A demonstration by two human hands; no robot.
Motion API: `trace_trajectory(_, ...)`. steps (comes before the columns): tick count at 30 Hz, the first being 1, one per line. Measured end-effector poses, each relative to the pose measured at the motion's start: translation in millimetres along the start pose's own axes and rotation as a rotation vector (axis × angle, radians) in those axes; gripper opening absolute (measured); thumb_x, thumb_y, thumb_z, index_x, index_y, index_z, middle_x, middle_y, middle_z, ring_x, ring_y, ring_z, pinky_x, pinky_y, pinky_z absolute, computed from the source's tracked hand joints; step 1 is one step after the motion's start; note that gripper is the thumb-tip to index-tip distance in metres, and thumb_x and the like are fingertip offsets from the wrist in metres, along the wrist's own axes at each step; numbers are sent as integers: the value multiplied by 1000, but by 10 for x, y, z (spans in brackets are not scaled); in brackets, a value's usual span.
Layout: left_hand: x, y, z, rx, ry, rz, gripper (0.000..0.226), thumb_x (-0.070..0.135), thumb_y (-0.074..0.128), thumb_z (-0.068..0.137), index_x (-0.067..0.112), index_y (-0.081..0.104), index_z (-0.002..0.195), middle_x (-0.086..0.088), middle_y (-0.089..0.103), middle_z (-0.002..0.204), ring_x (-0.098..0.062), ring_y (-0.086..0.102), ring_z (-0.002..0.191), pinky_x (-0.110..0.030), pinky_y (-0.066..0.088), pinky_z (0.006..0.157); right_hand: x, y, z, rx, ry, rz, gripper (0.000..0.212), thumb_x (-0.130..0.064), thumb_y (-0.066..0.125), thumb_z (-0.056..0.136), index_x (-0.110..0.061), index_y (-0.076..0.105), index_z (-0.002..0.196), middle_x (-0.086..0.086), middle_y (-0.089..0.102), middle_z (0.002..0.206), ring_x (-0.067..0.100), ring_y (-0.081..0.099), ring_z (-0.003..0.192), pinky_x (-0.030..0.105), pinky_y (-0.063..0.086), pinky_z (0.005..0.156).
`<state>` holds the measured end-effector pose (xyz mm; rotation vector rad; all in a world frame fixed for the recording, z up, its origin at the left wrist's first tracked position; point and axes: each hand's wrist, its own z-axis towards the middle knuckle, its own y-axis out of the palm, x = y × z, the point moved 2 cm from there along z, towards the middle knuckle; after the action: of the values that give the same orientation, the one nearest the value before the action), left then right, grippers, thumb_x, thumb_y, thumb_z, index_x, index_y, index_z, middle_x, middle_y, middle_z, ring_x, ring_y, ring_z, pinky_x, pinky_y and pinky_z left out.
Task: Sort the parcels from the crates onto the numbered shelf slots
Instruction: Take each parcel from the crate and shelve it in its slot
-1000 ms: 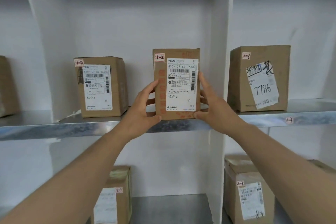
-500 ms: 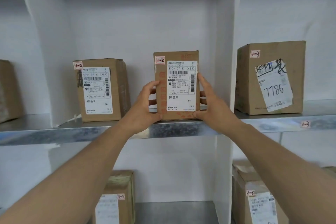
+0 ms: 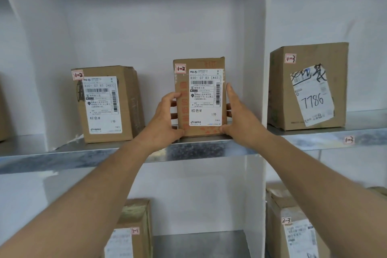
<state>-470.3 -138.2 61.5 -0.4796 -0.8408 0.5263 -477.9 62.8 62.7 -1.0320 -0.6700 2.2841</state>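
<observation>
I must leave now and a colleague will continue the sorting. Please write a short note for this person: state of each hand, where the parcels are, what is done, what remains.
Left hand: grips the left edge of the parcel tagged 1-2.
Right hand: fingers straight along its right edge, thumb at the bottom corner.
The parcel stands upright at the front edge of the upper shelf, against the white divider.
Done: another 1-2 parcel stands in the same slot; the 1-3 parcel is in the next slot right.
Left: let go, perhaps push it further back. The crates are out of view.
</observation>
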Motion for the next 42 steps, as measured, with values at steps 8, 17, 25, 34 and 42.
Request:
trace_trajectory(8, 29, -124, -223, 168, 40, 226, 60, 19, 72, 83, 24, 35, 130, 6, 18, 151, -9, 28, 136, -23, 27, 103, -177, -22, -221, 180, -57, -264, 97, -19, 72, 83, -21, 3, 151, 8, 26, 149, 22, 36, 132, 36, 42, 99)
trace_trajectory(17, -64, -236, -1278, 344, 130, 403, 33, 29, 63, 89, 18, 59, 120, 1, 61, 119, -18, 52, 111, -25, 35, 87, -610, 657, -873, 501, -451, -555, 21, -7, 70, 70, -4, 66, 90, 14, 63, 89, 32, 61, 76, 32, 47, 53)
trace_trajectory(25, -817, -416, -2676, 264, -145, 548, 44, 41, 42, 81, 14, 67, 106, -5, 70, 100, -31, 62, 93, -35, 45, 77, -1103, 2088, -1607, 135, -483, -464, 20, -4, 75, 54, -7, 67, 72, 9, 61, 72, 28, 58, 59, 29, 44, 44)
trace_trajectory(34, -1517, -950, -4355, 157, -535, 628, 42, 39, 45, 82, 12, 70, 101, -8, 70, 95, -34, 64, 85, -40, 52, 72, -1926, 3434, -2451, -236, -502, -411, 25, -12, 83, 55, -10, 69, 76, 8, 63, 73, 26, 60, 62, 29, 47, 47)
trace_trajectory(42, -1880, -1368, -5611, 145, -827, 711, 58, 40, 51, 94, 16, 37, 145, -13, 32, 152, -30, 29, 140, -40, 24, 114, -2621, 4362, -3142, -516, -573, -383, 69, -22, 86, 52, -6, 65, 116, 21, 63, 118, 37, 65, 94, 42, 54, 76)
